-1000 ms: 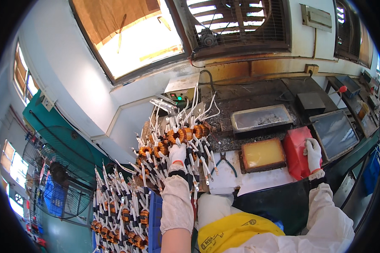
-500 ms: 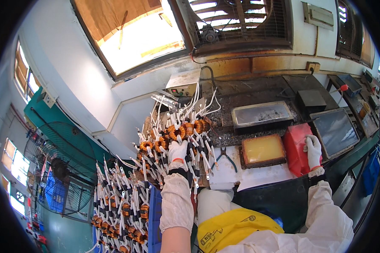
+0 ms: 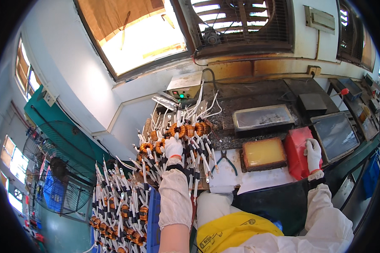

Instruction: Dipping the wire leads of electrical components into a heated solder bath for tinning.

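Note:
My left hand [image 3: 173, 147], in a white glove, is among a pile of copper-wound ring coils [image 3: 177, 130] with white leads and black sleeving. Its fingers look closed, but the back of the hand and the coils hide what they hold. My gloved right hand [image 3: 313, 152] has its fingers curled against the right side of a red, box-shaped container [image 3: 294, 148] at the bench's front. Between the two hands, pliers [image 3: 226, 162] with dark green handles lie on white paper.
A tray of yellow material [image 3: 264, 153] stands left of the red container. Behind it is a rectangular metal pot [image 3: 264, 117]; a dark-framed pot [image 3: 336, 131] is further right. A blue crate [image 3: 153, 219] packed with coils stands lower left, near a floor fan [image 3: 60, 168].
My left hand has shifted slightly left and away from me among the coils. My right hand stays at the red container. The view has tilted a little.

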Demonstrator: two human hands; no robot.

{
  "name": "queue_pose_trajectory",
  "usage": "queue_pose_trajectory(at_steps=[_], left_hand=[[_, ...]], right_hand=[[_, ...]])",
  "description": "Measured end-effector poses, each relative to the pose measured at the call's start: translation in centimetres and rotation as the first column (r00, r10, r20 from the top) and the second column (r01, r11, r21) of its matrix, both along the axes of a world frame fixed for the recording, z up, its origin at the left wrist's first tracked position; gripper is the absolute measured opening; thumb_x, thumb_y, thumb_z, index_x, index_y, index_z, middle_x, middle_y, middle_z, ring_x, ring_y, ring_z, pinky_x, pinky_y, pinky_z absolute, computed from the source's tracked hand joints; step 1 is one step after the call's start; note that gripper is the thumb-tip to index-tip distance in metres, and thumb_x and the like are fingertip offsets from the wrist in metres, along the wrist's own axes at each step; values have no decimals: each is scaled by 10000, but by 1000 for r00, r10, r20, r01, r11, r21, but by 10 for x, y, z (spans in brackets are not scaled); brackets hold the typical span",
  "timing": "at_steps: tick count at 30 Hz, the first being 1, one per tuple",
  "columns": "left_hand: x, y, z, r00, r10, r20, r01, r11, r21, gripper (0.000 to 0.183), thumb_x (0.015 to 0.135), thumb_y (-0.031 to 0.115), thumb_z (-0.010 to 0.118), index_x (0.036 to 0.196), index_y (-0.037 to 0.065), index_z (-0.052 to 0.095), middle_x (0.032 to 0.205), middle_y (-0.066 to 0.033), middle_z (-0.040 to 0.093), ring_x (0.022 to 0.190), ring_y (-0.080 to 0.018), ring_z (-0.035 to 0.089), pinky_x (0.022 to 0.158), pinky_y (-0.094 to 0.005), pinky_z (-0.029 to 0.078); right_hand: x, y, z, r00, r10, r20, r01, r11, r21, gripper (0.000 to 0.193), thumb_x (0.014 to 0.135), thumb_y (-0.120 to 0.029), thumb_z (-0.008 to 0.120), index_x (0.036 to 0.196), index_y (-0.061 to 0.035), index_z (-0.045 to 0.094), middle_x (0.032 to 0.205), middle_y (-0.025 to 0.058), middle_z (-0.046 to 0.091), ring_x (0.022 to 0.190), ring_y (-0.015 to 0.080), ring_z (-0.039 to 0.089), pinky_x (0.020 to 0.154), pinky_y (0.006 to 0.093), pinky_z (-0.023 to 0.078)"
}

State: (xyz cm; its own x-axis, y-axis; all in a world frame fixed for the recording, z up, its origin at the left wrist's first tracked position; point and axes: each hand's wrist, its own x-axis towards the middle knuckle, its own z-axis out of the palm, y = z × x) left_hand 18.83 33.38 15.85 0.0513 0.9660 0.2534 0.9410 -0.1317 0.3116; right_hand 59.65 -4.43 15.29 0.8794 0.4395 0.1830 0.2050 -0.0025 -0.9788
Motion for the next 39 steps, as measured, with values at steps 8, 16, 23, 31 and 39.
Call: queue_pose_trajectory(at_steps=[8,16,23,31,39], left_hand=[[12,0,9,997,62,55,-53,987,-151,431,788,384,600,1018,29,518,1010,-222,567,911,-374,607,766,-456,494],[8,-13,20,990,68,122,-45,983,-179,526,765,450,590,1042,9,517,1055,-240,561,971,-391,578,802,-466,469],[-10,-26,23,989,20,149,-19,1000,-9,531,749,496,585,1013,38,538,1011,-206,559,954,-359,549,831,-442,428],[-42,-101,51,905,-293,310,260,955,143,406,814,366,580,1069,50,571,1020,-190,566,1022,-347,532,872,-415,425],[-146,-191,75,860,-381,340,394,918,32,257,847,216,584,1019,26,608,966,-123,608,914,-235,601,814,-317,466]], right_hand=[[4,-2,-5,1000,-16,19,16,1000,-12,159,898,-163,517,982,-50,592,757,-15,558,520,36,484,480,187,431],[2,-2,-1,999,-6,32,6,1000,-7,155,902,-155,511,978,-43,585,762,-20,553,524,31,470,483,181,412],[1,-2,-2,1000,28,13,-28,999,14,151,913,-143,501,985,-39,584,782,-19,551,533,29,467,489,173,405],[17,-8,-14,998,56,28,-57,998,40,174,925,-162,496,1029,-53,586,814,-20,555,574,16,451,516,169,402],[40,-6,-30,994,102,36,-104,993,62,215,920,-199,511,1064,-58,586,827,-22,559,578,28,447,507,175,388]])
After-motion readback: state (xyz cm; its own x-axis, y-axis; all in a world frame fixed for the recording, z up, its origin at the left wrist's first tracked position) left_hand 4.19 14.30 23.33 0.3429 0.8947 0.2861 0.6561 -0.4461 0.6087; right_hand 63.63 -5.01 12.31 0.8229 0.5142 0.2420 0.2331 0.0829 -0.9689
